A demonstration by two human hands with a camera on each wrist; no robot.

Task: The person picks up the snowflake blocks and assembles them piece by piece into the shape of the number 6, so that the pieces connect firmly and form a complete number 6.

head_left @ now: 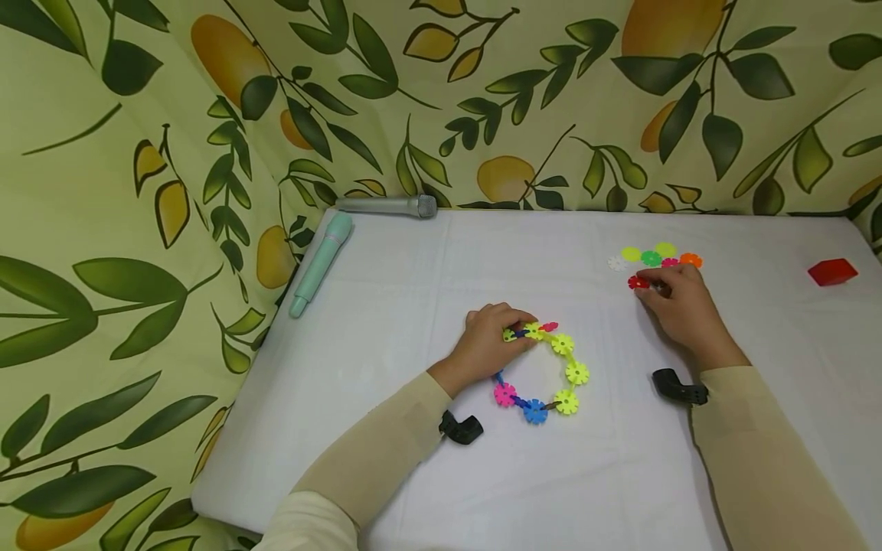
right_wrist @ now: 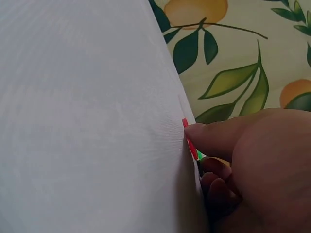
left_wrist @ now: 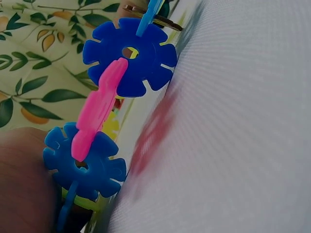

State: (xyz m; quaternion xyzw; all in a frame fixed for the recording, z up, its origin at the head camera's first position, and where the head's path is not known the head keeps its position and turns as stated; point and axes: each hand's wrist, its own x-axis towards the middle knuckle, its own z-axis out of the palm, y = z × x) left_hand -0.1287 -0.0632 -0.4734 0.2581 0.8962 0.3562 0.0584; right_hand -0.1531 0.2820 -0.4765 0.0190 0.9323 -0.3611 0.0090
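Note:
My left hand (head_left: 482, 344) grips the far left part of a loop of interlocking snowflake discs (head_left: 577, 373), coloured yellow, blue and pink. A pink disc (head_left: 549, 327) sticks out at the loop's far end, beside my fingertips. Up close in the left wrist view, a pink disc (left_wrist: 99, 111) slots edge-on between a dark blue disc (left_wrist: 158, 58) and a lighter blue disc (left_wrist: 109, 170). Farther right, my right hand (head_left: 682, 306) pinches a red snowflake disc (head_left: 637, 282) low over the table; the right wrist view shows the thumb against the red disc (right_wrist: 190, 141).
Several loose discs, among them a green disc (head_left: 651, 259), an orange disc (head_left: 691, 261) and a white disc (head_left: 617, 263), lie just beyond my right hand. A red block (head_left: 832, 272) sits far right. A mint microphone (head_left: 320, 264) and grey microphone (head_left: 386, 206) lie back left.

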